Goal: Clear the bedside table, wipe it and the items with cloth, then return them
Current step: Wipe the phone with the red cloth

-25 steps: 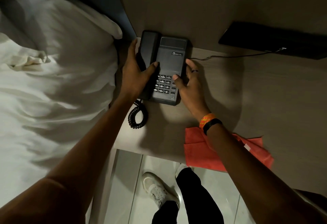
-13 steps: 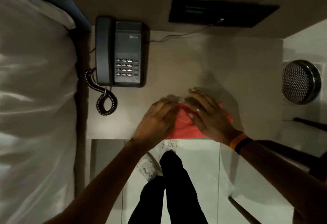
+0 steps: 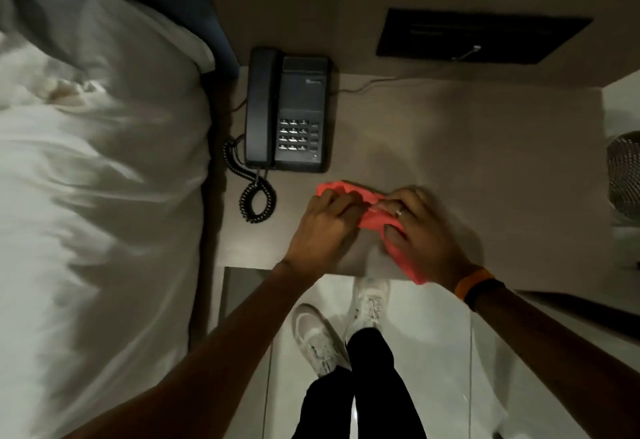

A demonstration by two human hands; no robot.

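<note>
A red cloth [image 3: 372, 217] is bunched up over the front half of the bedside table [image 3: 467, 147]. My left hand [image 3: 323, 227] grips its left part and my right hand [image 3: 426, 230] grips its right part; a strip of cloth hangs below my right palm. A dark desk telephone [image 3: 289, 111] lies at the table's back left corner, handset on its cradle, with its coiled cord [image 3: 254, 196] looping in front of it. Neither hand touches the telephone.
A bed with white bedding [image 3: 97, 179] runs along the left edge of the table. A black wall panel [image 3: 478, 36] sits above the table with a thin cable to the telephone. A mesh bin [image 3: 625, 175] stands at the right. My feet [image 3: 318, 338] are on the pale floor.
Both hands left the telephone, came down on the flat red cloth near the front edge, and have now gathered it up off the table. The telephone stays at the back left.
</note>
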